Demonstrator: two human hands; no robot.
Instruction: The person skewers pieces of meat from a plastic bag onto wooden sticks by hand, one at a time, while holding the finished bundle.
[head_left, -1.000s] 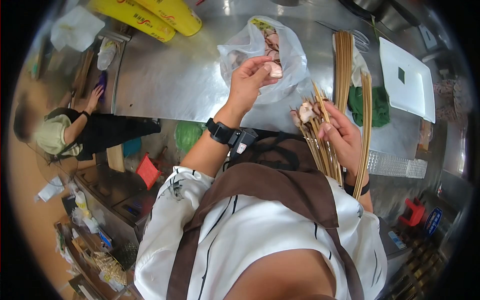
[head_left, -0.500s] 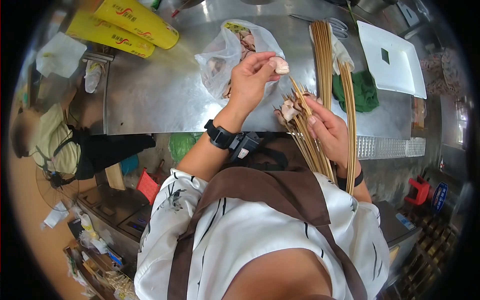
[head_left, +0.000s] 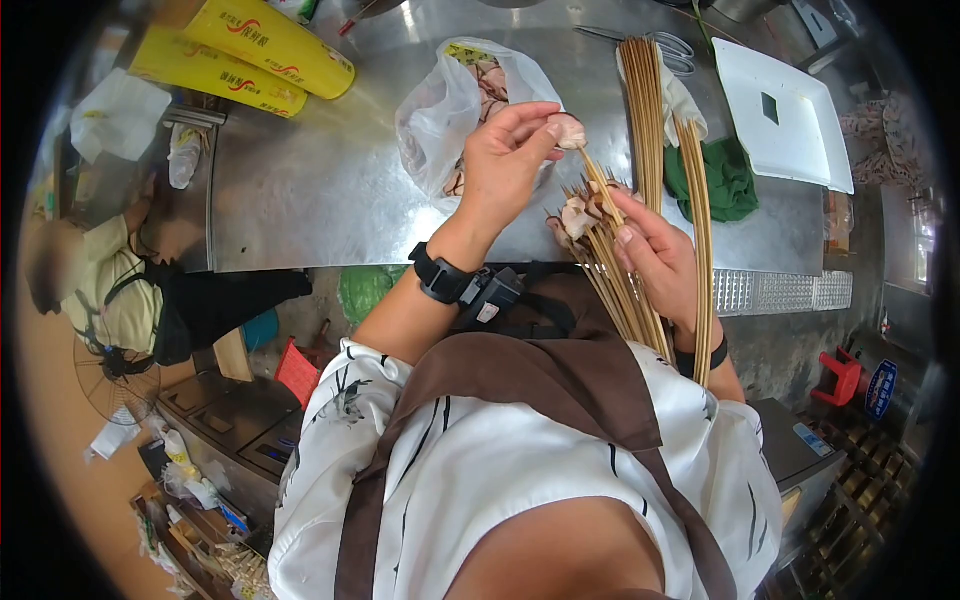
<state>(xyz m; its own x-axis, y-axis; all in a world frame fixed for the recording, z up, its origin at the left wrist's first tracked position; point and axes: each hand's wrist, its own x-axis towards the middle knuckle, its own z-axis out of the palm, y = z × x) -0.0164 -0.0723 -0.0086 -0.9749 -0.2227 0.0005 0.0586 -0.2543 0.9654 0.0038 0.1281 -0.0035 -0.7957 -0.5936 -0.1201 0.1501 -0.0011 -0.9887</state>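
Observation:
Between the thumb and fingers of my left hand [head_left: 500,165], a pale pink piece of meat [head_left: 568,131] is pinched. The tip of a wooden skewer [head_left: 592,166] meets its lower edge; how deep it goes is hard to see. My right hand [head_left: 662,262] grips that skewer along with a bundle of skewers [head_left: 622,292]. Pieces of meat [head_left: 577,217] are on the upper ends of several skewers in the bundle. Behind my left hand, an open clear plastic bag [head_left: 430,128] holds more meat pieces, partly hidden by the hand.
Bare skewers [head_left: 643,110] lie on a cloth on the steel table [head_left: 300,190], with another bunch [head_left: 694,200] beside a green cloth [head_left: 735,180]. A white tray [head_left: 800,120], scissors [head_left: 675,50] and yellow film rolls [head_left: 270,45] stand around. Another person [head_left: 115,270] is at left.
The skewer tip now touches the meat piece, where a small gap showed before. My left hand has moved slightly to the right; my right hand stays nearly still.

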